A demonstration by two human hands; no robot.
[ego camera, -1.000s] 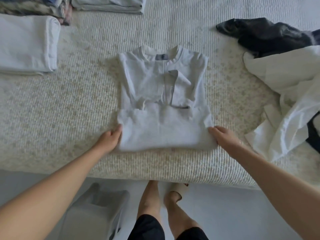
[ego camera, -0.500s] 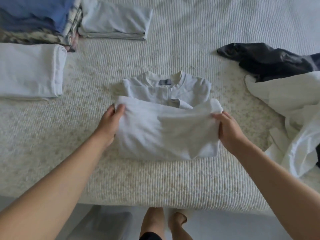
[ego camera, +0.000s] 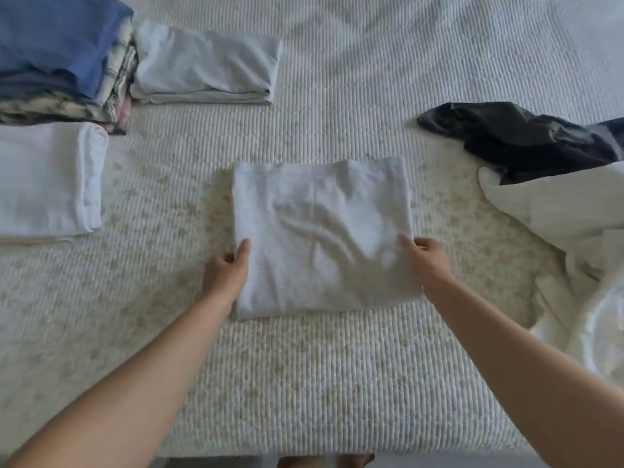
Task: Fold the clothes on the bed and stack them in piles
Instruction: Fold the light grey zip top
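- Centrally, a folded white shirt (ego camera: pixel 320 238) lay on the ribbed cream bedspread (ego camera: pixel 337 383).
- Left hand (ego camera: pixel 225 275) pinched its 9 o'clock edge; right hand (ego camera: pixel 427 261) gripped its 3 o'clock edge.
- Folded piles (ego camera: pixel 67 62) sat at 10 o'clock.
- Unfolded dark garment (ego camera: pixel 520 140) and white cloth (ego camera: pixel 567 217) lay at 3 o'clock.

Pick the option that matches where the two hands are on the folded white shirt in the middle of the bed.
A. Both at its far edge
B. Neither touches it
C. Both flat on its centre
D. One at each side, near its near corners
D: the left hand grips the shirt at its left side and the right hand at its right side, both toward the near edge.
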